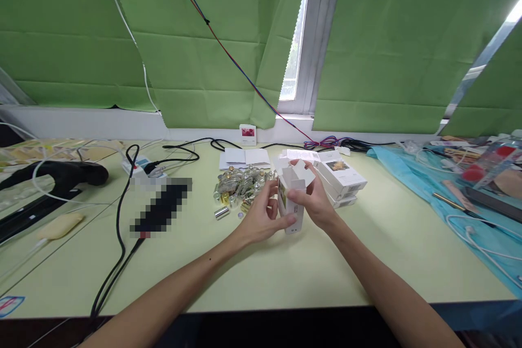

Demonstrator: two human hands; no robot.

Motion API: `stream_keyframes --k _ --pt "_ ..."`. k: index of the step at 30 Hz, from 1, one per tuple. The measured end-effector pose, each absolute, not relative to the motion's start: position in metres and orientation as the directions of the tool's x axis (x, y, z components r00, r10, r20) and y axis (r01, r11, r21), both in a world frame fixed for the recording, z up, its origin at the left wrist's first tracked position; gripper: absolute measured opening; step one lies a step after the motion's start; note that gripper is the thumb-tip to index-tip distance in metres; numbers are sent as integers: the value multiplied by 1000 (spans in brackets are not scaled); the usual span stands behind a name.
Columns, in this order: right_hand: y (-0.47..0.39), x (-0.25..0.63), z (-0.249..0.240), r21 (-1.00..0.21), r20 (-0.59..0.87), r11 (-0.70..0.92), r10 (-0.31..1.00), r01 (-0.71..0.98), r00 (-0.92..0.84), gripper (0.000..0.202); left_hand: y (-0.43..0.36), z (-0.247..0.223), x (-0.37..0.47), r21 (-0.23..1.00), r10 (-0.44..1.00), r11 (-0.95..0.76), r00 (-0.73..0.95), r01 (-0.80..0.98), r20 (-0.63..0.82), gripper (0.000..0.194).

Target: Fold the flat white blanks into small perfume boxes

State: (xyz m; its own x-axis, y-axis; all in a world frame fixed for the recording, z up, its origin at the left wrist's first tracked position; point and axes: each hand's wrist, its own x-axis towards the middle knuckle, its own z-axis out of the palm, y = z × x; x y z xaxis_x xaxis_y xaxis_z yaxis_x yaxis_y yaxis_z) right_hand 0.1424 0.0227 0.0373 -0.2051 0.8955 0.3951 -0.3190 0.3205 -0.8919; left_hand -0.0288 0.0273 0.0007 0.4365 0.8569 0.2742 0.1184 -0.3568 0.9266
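A small white cardboard box (294, 207) is tilted up between my two hands, its end flaps standing open at the top. My left hand (263, 215) grips its left side, thumb along the lower edge. On the right side and near the flaps, my right hand (316, 201) holds it too, with the thumb pressed on the front. What lies inside the box is hidden. Just behind my left hand is a pile of coiled string lights (240, 180) with clear and gold ends. A silver cylinder (222, 213) rests in front of the pile.
Closed white boxes (340, 174) are stacked to the right of my hands. White folded papers (244, 158) and a small box (248, 134) stand at the back. Black cables (122, 223) cross the left of the table; a blue plastic sheet (411, 174) with tools and bottles covers the right.
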Motion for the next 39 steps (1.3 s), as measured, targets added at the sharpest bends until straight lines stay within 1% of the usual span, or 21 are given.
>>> stream_keyframes --k 4,8,11,13,15,18,20,23,26,29,32,34,36,39 --pt "26 145 33 -885 352 270 922 -380 -163 64 28 2 -27 962 839 -270 498 31 219 76" --pt "26 146 34 -887 285 199 946 -417 -153 72 27 2 -25 979 814 -186 546 -81 200 74" --pt "26 145 35 -881 245 144 954 -450 -173 78 28 3 -24 985 812 -148 558 -86 171 75" --pt "25 145 36 -883 225 117 955 -454 -193 79 30 2 -25 991 809 -108 573 -80 134 72" --pt "25 144 38 -896 220 113 953 -429 -210 79 32 1 -26 993 805 -54 583 -108 107 66" --pt "25 144 40 -934 216 136 951 -330 -221 81 32 0 -26 982 796 28 599 -185 90 58" --pt "25 144 40 -954 205 145 955 -264 -216 84 32 0 -25 972 791 75 606 -221 77 57" --pt "26 144 40 -961 205 159 959 -227 -197 82 30 2 -23 959 802 119 595 -258 60 56" --pt "28 145 40 -953 239 200 957 -227 -162 75 29 6 -21 949 848 77 522 -304 98 52" --pt "29 144 39 -941 267 235 957 -242 -111 71 28 13 -20 945 919 -54 353 -324 173 48" --pt "31 140 36 -921 327 312 944 -231 -29 67 27 18 -19 939 952 -182 187 -290 242 45" --pt "32 138 32 -905 394 393 919 -164 29 63 26 19 -17 940 956 -229 125 -252 267 45" --pt "33 136 29 -885 456 459 888 -71 59 59 25 17 -16 946 957 -249 100 -207 274 47" --pt "33 135 28 -867 498 497 864 32 78 51 24 14 -16 954 958 -263 82 -146 276 48"
